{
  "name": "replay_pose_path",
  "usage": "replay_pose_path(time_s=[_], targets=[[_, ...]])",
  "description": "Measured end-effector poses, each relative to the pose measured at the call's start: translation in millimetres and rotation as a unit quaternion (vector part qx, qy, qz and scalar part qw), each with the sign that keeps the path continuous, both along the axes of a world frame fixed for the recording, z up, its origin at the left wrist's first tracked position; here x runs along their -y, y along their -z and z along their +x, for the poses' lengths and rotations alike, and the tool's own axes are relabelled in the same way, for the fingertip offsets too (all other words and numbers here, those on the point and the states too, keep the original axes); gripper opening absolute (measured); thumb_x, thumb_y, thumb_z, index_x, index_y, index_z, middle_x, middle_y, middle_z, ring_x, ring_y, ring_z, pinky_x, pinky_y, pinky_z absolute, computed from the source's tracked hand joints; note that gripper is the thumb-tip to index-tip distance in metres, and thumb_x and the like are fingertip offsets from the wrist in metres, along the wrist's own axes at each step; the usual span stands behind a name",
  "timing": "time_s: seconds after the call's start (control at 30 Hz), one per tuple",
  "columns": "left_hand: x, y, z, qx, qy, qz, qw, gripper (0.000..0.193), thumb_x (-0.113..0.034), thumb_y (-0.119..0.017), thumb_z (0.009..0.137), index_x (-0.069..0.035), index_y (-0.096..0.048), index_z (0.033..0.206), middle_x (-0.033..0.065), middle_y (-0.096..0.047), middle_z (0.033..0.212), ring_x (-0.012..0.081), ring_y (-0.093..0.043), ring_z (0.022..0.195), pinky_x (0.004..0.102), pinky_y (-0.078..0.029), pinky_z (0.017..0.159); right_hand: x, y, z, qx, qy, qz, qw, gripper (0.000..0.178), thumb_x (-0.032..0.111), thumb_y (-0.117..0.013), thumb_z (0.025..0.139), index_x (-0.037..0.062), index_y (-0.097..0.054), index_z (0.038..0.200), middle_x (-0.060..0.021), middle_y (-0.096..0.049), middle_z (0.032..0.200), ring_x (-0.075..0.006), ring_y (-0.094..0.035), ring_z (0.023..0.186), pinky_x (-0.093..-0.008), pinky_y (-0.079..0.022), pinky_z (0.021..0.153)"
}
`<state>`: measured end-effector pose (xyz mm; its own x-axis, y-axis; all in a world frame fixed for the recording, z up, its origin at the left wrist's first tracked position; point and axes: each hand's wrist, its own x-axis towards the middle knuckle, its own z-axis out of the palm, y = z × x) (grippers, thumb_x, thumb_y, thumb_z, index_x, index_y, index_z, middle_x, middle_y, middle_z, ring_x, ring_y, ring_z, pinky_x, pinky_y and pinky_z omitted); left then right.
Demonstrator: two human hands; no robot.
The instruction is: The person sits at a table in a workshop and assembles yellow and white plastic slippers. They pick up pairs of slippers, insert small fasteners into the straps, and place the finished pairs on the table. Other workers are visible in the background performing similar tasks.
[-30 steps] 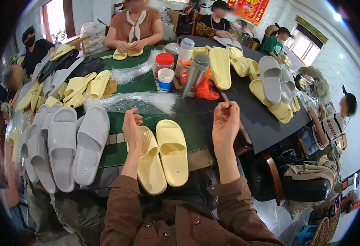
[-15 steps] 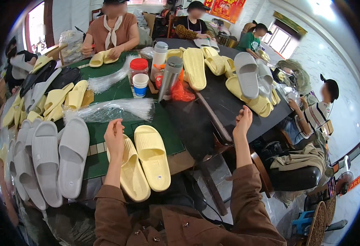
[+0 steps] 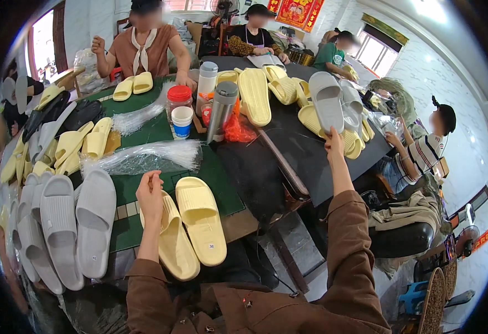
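Observation:
My right hand reaches to the far right, its fingers closed on the heel end of a grey slipper. That slipper rests on a heap of yellow slippers and other grey ones. My left hand hovers at the near edge, its fingers curled together; nothing shows in them. Beside and partly behind it lies a yellow slipper, half hidden by my wrist. Its mate, another yellow slipper, sits to the right, a small pale sticker on its heel.
Grey slippers line the near left, with yellow ones behind. A bundle of clear plastic strands lies on the green mat. A steel flask, a paper cup and a red-lidded jar stand mid-table. Several people sit around.
My right hand has moved forward onto the grey slipper's heel and closed on it. My left hand stays near the yellow pair. The person across has let go of a yellow pair and raised one hand.

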<state>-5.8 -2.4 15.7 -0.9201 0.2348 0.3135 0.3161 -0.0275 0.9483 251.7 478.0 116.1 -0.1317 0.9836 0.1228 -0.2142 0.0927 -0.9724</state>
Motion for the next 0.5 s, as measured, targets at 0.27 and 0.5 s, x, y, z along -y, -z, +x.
replay_pose_path(time_s=[0.27,0.5], targets=[[2.6,-0.1,-0.4,-0.007,0.004,-0.023,1.000,0.018,-0.012,-0.052,0.097,-0.002,-0.065,0.102,0.0008,-0.058,0.073,0.0071,-0.052,0.067,0.0232,-0.041,0.060,45.8,-23.5,8.7,-0.113,0.024,0.049,0.992,0.027,0.032,-0.060,0.089,0.0090,-0.050,0.098,-0.0010,-0.046,0.077,-0.0096,-0.038,0.051,-0.0258,-0.030,0.047],[3.0,1.5,-1.5,-0.016,0.005,-0.027,1.000,0.017,-0.012,-0.051,0.096,-0.002,-0.065,0.101,0.0010,-0.058,0.072,0.0075,-0.052,0.066,0.0239,-0.041,0.060,77.8,-58.4,29.5,-0.236,-0.045,0.093,0.966,0.020,0.022,-0.058,0.093,0.0091,-0.045,0.087,0.0018,-0.035,0.071,-0.0070,-0.026,0.049,-0.0235,-0.021,0.045]])
